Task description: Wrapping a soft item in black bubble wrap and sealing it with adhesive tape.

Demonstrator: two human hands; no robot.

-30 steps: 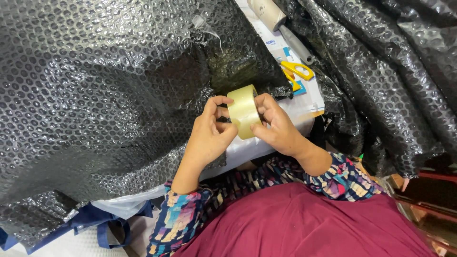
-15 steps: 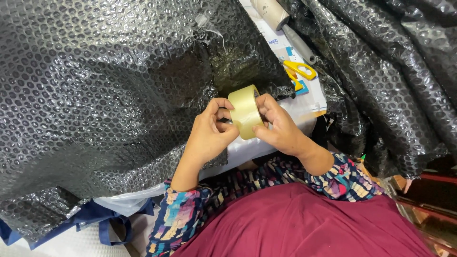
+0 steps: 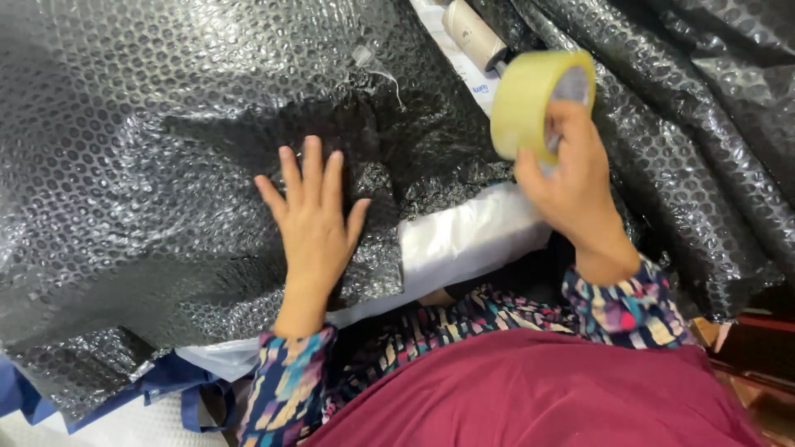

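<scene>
Left hand flat on black bubble wrap, right hand lifting a roll of tape

The left hand (image 3: 313,223) lies palm down with its fingers spread open on the black bubble wrap (image 3: 149,149), pressing it near a white plastic-wrapped bundle (image 3: 472,236). The right hand (image 3: 571,178) holds the roll of clear tape (image 3: 530,103) raised above the wrap, fingers closed around and through its core. I cannot see a free tape end, so the strip may have stuck back onto the roll. The wrap looks springy and loose; if the flat hand eases off, the fold could open. A one-handed hold on the roll could also let it slip or the tape twist onto itself. A cardboard tube (image 3: 474,35) lies beyond.
</scene>
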